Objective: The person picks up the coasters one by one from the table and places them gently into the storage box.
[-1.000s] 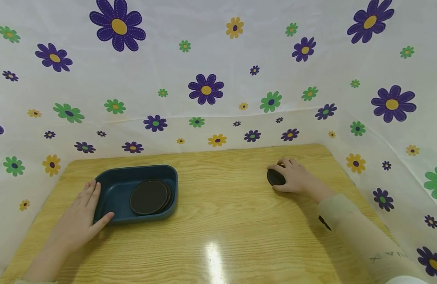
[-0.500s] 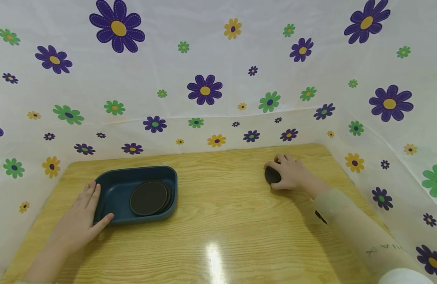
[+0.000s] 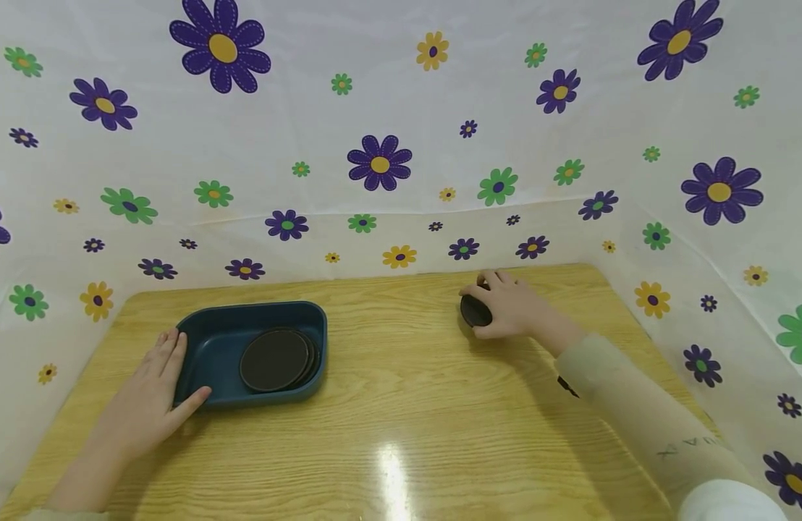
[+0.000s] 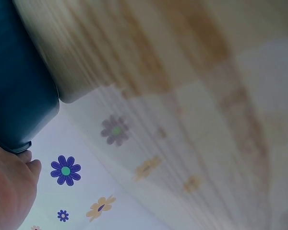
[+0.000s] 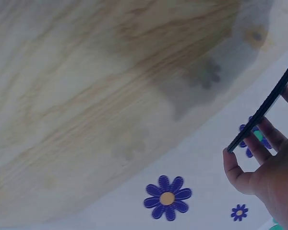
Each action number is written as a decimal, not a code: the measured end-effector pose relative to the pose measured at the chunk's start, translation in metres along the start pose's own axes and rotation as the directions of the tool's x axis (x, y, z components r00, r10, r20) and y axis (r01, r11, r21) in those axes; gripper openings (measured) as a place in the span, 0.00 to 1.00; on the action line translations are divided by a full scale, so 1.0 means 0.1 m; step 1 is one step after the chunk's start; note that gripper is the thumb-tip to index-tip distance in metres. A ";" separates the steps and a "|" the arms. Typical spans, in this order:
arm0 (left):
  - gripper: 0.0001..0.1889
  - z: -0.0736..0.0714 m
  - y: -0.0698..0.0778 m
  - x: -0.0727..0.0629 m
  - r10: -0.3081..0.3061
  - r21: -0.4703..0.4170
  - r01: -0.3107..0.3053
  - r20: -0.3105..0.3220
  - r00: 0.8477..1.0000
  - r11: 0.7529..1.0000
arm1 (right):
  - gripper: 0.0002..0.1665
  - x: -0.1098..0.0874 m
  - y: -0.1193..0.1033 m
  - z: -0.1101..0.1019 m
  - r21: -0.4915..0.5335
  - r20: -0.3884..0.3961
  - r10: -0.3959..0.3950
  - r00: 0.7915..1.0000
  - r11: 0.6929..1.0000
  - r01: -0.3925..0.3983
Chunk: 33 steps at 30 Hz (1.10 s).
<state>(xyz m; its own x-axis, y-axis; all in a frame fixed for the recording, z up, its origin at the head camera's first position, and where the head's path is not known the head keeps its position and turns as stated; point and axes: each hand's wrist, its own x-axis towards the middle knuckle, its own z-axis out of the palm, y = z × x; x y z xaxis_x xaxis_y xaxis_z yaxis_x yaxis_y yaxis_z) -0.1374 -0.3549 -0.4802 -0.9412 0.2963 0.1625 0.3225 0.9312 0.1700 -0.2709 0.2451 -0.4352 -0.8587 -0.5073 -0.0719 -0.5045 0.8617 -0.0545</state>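
Observation:
My right hand (image 3: 508, 307) grips a round black coaster (image 3: 474, 311) by its edges, above the right half of the table. In the right wrist view the coaster (image 5: 266, 105) is seen edge-on as a thin dark strip, with thumb and fingertips along its edge. Straight fingers of my left hand (image 3: 147, 398) rest against the left wall of a dark blue basin (image 3: 212, 358), its thumb at the front rim. Inside the basin, on its right side, a small stack of black coasters (image 3: 273, 360) lies. The left wrist view shows the basin's outer wall (image 4: 21, 81) beside part of that hand.
A wooden table (image 3: 388, 362) stretches between the basin and my right hand. White cloth with printed flowers (image 3: 349, 116) hangs behind the table and along both sides.
My right hand has carried the coaster left and slightly toward the back, lifting it off the table. The left hand and the basin stay where they were.

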 end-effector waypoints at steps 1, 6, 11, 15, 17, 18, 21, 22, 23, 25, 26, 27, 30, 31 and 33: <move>0.53 0.00 0.00 0.00 -0.001 0.001 0.001 0.002 1.000 1.000 | 0.43 0.02 -0.04 -0.02 0.001 -0.005 -0.010 1.000 1.000 0.010; 0.53 -0.01 0.00 0.00 -0.005 0.005 0.005 0.009 1.000 1.000 | 0.42 0.12 -0.22 -0.12 -0.009 -0.023 -0.068 0.997 0.998 0.068; 0.53 -0.01 0.00 0.00 -0.004 0.005 0.004 0.009 1.000 1.000 | 0.43 0.25 -0.40 -0.19 -0.013 -0.028 -0.105 0.994 0.994 0.105; 0.53 -0.01 -0.01 0.00 0.000 0.001 0.000 0.006 1.000 1.000 | 0.44 0.38 -0.54 -0.22 -0.015 -0.029 -0.127 0.991 0.992 0.127; 0.53 -0.01 -0.01 0.00 0.003 -0.001 -0.003 0.004 1.000 1.000 | 0.44 0.45 -0.61 -0.24 -0.025 -0.033 -0.143 0.989 0.989 0.142; 0.53 0.00 -0.01 0.00 0.004 -0.001 -0.004 0.003 1.000 1.000 | 0.44 0.48 -0.65 -0.26 -0.029 -0.035 -0.150 0.988 0.988 0.149; 0.53 0.00 0.00 0.00 0.005 -0.004 -0.005 -0.001 1.000 1.000 | 0.44 0.56 -0.80 -0.31 -0.027 -0.032 -0.164 0.986 0.986 0.163; 0.53 0.00 0.00 0.00 0.005 -0.005 -0.005 -0.002 1.000 1.000 | 0.44 0.58 -0.84 -0.33 -0.026 -0.033 -0.169 0.985 0.985 0.169; 0.53 0.00 0.00 0.00 0.005 -0.005 -0.005 -0.004 1.000 1.000 | 0.44 0.61 -0.89 -0.35 -0.022 -0.028 -0.174 0.984 0.985 0.173; 0.53 0.01 0.00 0.00 0.007 -0.003 -0.007 -0.006 1.000 1.000 | 0.45 0.67 -0.99 -0.37 -0.016 -0.023 -0.188 0.982 0.982 0.188; 0.53 0.01 0.00 0.00 0.008 -0.003 -0.008 -0.007 1.000 1.000 | 0.45 0.69 -1.03 -0.38 -0.018 -0.021 -0.196 0.980 0.980 0.196; 0.53 0.01 0.00 0.00 0.010 -0.001 -0.010 -0.009 1.000 1.000 | 0.46 0.72 -1.08 -0.39 -0.016 -0.023 -0.207 0.978 0.978 0.207; 0.53 0.00 0.01 -0.01 0.015 0.000 -0.015 -0.016 1.000 1.000 | 0.46 0.80 -1.21 -0.39 -0.018 -0.033 -0.242 0.970 0.970 0.242; 0.53 0.00 0.01 -0.01 0.016 -0.001 -0.016 -0.017 1.000 1.000 | 0.45 0.83 -1.26 -0.38 -0.021 -0.038 -0.255 0.966 0.967 0.254; 0.53 0.00 0.01 -0.01 0.017 0.001 -0.017 -0.020 1.000 1.000 | 0.45 0.87 -1.35 -0.38 -0.025 -0.051 -0.279 0.959 0.960 0.278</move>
<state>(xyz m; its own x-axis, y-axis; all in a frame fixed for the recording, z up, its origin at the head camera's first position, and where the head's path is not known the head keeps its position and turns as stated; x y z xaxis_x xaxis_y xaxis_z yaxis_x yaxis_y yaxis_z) -0.1362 -0.3543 -0.4806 -0.9334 0.3074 0.1849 0.3381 0.9263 0.1664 -0.2815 0.0852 -0.3967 -0.6871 -0.7265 -0.0034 -0.7256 0.6865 -0.0478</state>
